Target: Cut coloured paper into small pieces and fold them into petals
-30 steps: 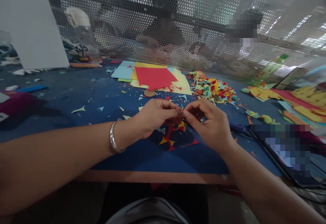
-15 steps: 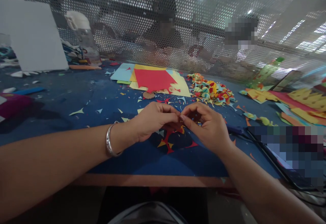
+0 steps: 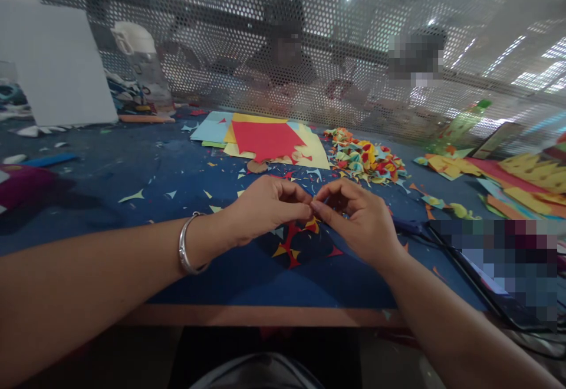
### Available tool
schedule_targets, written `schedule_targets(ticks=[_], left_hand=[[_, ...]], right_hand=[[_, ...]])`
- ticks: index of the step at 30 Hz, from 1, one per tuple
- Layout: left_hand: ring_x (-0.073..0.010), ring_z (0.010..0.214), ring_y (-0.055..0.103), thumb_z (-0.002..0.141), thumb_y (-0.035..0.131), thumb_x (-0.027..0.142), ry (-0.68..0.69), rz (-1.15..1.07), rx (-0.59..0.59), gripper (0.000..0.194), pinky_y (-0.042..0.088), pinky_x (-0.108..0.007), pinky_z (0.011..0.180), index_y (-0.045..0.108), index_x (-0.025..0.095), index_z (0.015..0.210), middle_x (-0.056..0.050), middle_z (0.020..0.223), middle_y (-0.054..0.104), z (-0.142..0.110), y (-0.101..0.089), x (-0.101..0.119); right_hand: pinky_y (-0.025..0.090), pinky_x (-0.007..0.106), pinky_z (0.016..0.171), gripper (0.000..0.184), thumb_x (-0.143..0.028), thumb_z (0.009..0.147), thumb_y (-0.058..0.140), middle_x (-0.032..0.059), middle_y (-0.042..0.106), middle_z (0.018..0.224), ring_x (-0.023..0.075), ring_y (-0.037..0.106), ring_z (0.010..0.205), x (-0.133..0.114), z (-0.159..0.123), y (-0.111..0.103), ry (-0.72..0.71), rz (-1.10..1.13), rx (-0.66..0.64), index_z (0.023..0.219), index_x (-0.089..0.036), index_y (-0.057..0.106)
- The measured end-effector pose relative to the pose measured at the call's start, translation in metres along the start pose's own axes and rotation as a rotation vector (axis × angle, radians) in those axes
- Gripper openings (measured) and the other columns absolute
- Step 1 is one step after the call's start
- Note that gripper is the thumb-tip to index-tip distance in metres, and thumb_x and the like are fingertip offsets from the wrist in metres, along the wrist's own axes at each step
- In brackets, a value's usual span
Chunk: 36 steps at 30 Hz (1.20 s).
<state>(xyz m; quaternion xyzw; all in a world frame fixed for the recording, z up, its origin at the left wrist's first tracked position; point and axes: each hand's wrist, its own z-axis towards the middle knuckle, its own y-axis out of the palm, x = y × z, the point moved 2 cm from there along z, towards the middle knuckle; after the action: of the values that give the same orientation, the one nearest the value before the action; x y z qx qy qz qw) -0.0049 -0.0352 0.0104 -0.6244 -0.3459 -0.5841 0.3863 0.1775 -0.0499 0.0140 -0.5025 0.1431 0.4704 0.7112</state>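
Above the blue tabletop (image 3: 239,289), near its front edge, my left hand (image 3: 267,209) and my right hand (image 3: 360,215) meet with fingertips pinched together. Whatever lies between the fingers is too small and too covered to make out. A silver bangle (image 3: 188,247) circles my left wrist. Beneath the hands lie red cut-out paper scraps (image 3: 292,238) and small yellow scraps (image 3: 279,251). Farther back is a heap of small curled paper pieces (image 3: 371,159) in several colours. Left of that heap, a cut red paper sheet (image 3: 267,137) rests over yellow and light blue sheets.
A perforated metal screen (image 3: 212,23) rises behind the table, with people beyond it. A white-capped bottle (image 3: 150,73) and a white board (image 3: 71,71) stand at the back left. At right are a dark-edged device (image 3: 481,280), coloured paper strips (image 3: 522,197) and a green-capped bottle (image 3: 469,121).
Both hands stay pinched together at nearly the same place, with only a slight shift of the fingertips. The view has moved very little, and the papers lie as before.
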Motion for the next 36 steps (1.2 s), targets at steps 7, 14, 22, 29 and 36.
schedule_targets(ticks=[7,14,22,29,36], left_hand=[[-0.0124,0.067,0.054,0.072,0.069,0.026,0.033,0.114,0.017,0.013,0.042,-0.027,0.068,0.072,0.014,0.076,0.000,0.070,0.065,0.0011,-0.0011,0.0022],[-0.0103,0.062,0.052,0.073,0.067,0.026,0.073,0.201,0.014,0.014,0.039,-0.024,0.062,0.072,0.014,0.079,0.002,0.067,0.064,0.0016,-0.0028,0.0031],[-0.0085,0.058,0.050,0.076,0.064,0.022,0.122,0.326,0.034,0.011,0.036,-0.020,0.055,0.072,0.015,0.078,0.004,0.062,0.061,-0.0007,-0.0030,0.0050],[-0.0084,0.059,0.051,0.077,0.064,0.021,0.185,0.379,0.054,0.011,0.038,-0.019,0.054,0.073,0.014,0.078,0.004,0.062,0.062,-0.0003,-0.0030,0.0031],[-0.0090,0.061,0.054,0.078,0.064,0.021,0.204,0.419,0.042,0.013,0.039,-0.019,0.056,0.074,0.014,0.080,0.002,0.065,0.065,0.0004,-0.0037,0.0015]], right_hand=[[0.046,0.023,0.055,0.012,-0.031,0.088,0.071,-0.0014,0.066,0.079,0.0092,0.056,0.062,-0.0019,0.0010,-0.0001,0.027,-0.004,-0.003,0.085,-0.021,0.067],[0.045,0.021,0.052,0.014,-0.032,0.088,0.073,-0.0019,0.066,0.079,0.0082,0.057,0.060,-0.0015,0.0019,0.0006,0.043,0.056,-0.017,0.091,-0.020,0.067],[0.043,0.020,0.052,0.011,-0.030,0.089,0.071,-0.0034,0.063,0.074,0.0069,0.053,0.058,-0.0025,0.0018,0.0006,0.037,0.082,-0.045,0.086,-0.020,0.067],[0.043,0.022,0.054,0.011,-0.029,0.089,0.071,-0.0033,0.062,0.075,0.0075,0.052,0.060,-0.0022,0.0010,0.0004,0.032,0.092,-0.049,0.085,-0.020,0.067],[0.042,0.023,0.055,0.011,-0.029,0.089,0.070,-0.0024,0.061,0.076,0.0082,0.052,0.062,0.0002,0.0014,0.0000,0.059,0.121,-0.072,0.085,-0.020,0.066]])
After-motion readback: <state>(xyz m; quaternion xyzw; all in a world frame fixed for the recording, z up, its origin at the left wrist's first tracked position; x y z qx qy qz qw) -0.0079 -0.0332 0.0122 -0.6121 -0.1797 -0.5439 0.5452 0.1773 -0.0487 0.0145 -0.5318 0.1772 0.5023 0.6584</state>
